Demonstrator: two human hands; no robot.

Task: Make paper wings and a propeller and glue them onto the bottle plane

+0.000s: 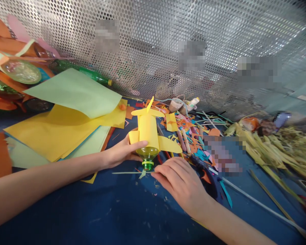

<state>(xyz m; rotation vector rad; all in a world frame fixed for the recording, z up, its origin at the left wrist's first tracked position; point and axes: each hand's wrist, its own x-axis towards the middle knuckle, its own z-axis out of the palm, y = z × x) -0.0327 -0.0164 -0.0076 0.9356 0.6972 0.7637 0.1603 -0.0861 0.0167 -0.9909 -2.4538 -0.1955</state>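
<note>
A plastic bottle wrapped in yellow paper [148,131] is in the middle, its green neck towards me. Paper wings stick out at its sides, with tail pieces at the far end. My left hand [126,148] grips it from the left, thumb on top. Just in front of the green bottle neck [148,165] lies a thin pale green paper strip [127,173], with a small scrap of the same colour at its middle. Thumb and forefinger of my right hand [180,180] close on the strip's right end, close to the neck; the fingertips are partly hidden.
Large yellow sheets [53,132] and a pale green sheet [76,92] lie left of the bottle. Behind are paper-covered bottles [20,71]. Coloured scraps [191,136], a glue gun [209,177] and dried husks [265,146] spread rightward. A perforated metal screen [148,44] stands behind.
</note>
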